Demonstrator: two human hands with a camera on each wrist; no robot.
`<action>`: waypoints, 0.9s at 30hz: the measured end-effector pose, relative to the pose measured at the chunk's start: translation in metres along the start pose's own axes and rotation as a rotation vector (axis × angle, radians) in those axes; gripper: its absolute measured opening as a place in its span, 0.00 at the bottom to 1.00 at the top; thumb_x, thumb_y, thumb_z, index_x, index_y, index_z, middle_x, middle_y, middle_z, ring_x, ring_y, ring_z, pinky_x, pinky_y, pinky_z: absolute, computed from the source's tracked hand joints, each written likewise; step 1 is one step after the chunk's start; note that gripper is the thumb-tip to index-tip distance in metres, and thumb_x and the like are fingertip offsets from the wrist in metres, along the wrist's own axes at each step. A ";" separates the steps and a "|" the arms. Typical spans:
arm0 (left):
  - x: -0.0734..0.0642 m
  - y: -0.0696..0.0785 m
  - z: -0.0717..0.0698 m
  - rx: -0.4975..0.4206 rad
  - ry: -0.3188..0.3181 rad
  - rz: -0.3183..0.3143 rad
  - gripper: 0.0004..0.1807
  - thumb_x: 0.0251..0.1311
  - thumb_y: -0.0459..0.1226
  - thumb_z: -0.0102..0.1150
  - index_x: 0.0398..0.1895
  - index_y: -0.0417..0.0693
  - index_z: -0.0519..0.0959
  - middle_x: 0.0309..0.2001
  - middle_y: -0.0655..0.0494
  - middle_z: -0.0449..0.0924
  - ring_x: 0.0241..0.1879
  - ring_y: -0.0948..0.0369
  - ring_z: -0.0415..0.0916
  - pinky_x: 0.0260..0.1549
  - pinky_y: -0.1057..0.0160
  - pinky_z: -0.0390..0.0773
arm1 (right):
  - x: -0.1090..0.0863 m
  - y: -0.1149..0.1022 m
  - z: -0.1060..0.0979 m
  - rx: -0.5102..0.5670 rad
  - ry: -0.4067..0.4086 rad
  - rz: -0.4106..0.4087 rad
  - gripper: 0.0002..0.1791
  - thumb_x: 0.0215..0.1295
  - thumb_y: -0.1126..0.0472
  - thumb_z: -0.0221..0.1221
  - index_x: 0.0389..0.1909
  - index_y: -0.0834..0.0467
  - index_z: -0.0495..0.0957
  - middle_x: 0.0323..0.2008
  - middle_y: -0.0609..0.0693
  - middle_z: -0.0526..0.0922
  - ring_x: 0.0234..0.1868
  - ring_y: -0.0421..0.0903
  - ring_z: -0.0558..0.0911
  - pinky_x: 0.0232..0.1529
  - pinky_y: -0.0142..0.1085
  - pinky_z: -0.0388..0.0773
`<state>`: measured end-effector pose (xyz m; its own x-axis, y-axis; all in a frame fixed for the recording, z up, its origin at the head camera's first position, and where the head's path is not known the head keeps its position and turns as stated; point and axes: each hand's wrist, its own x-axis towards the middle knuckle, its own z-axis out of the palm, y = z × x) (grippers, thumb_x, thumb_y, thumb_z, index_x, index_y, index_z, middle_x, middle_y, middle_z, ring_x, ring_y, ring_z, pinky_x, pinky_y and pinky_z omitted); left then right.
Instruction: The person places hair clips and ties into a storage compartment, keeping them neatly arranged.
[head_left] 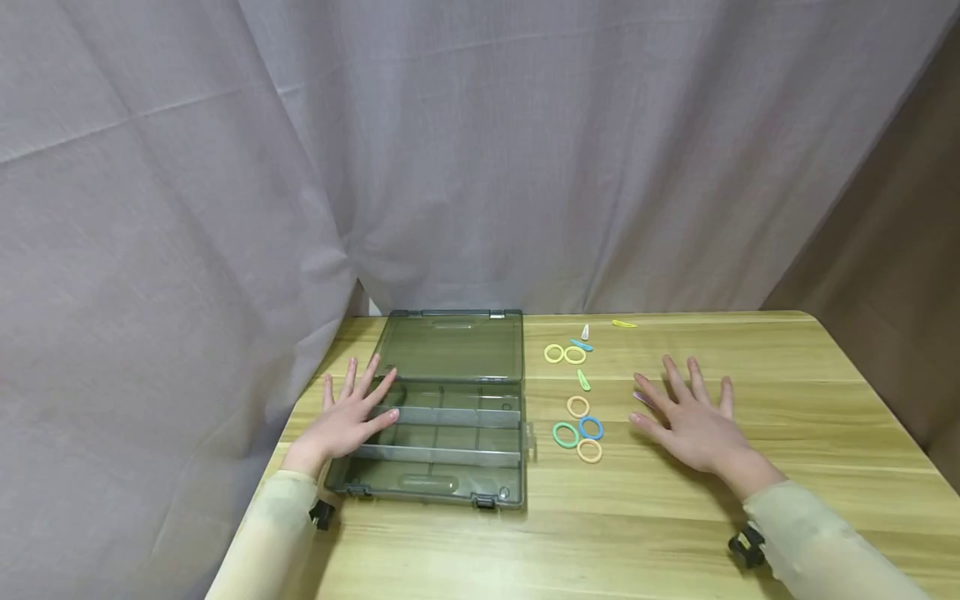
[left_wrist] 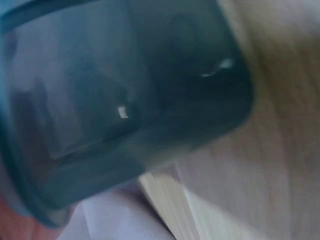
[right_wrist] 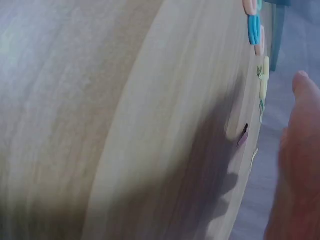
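My left hand [head_left: 343, 421] is spread, fingers straight, over the left side of a translucent dark plastic organizer box [head_left: 450, 346] whose lid is folded back; whether it touches the box I cannot tell. My right hand [head_left: 697, 429] hovers with splayed fingers above the table, right of the small items, and holds nothing. By its thumb and index finger lies a purple hair clip [right_wrist: 243, 136], partly hidden in the head view. Several ring-shaped hair ties lie between box and right hand, including a green hair tie [head_left: 555, 435] and a blue hair tie [head_left: 601, 427].
Farther back lie a white clip [head_left: 585, 332], a blue clip [head_left: 581, 345] and a yellow clip [head_left: 624, 323]. A green clip [head_left: 583, 381] sits nearer. Grey curtains [head_left: 480, 167] hang behind the wooden table [head_left: 600, 533]. Thin dividers [head_left: 450, 455] split the box into rows.
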<state>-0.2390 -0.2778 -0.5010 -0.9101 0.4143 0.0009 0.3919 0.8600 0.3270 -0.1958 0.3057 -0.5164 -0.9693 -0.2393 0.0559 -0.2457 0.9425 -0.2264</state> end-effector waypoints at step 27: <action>-0.052 -0.052 -0.002 -0.879 0.122 -0.251 0.35 0.76 0.37 0.65 0.79 0.30 0.65 0.76 0.33 0.68 0.51 0.55 0.85 0.40 0.59 0.87 | 0.019 0.013 0.012 0.571 0.054 0.154 0.36 0.75 0.49 0.67 0.75 0.63 0.72 0.68 0.65 0.79 0.65 0.65 0.79 0.65 0.59 0.72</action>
<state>-0.2122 -0.3445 -0.5165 -0.9820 0.1693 -0.0837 -0.0166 0.3642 0.9312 -0.2175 0.3107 -0.5301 -0.9961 -0.0839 0.0270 -0.0775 0.6871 -0.7225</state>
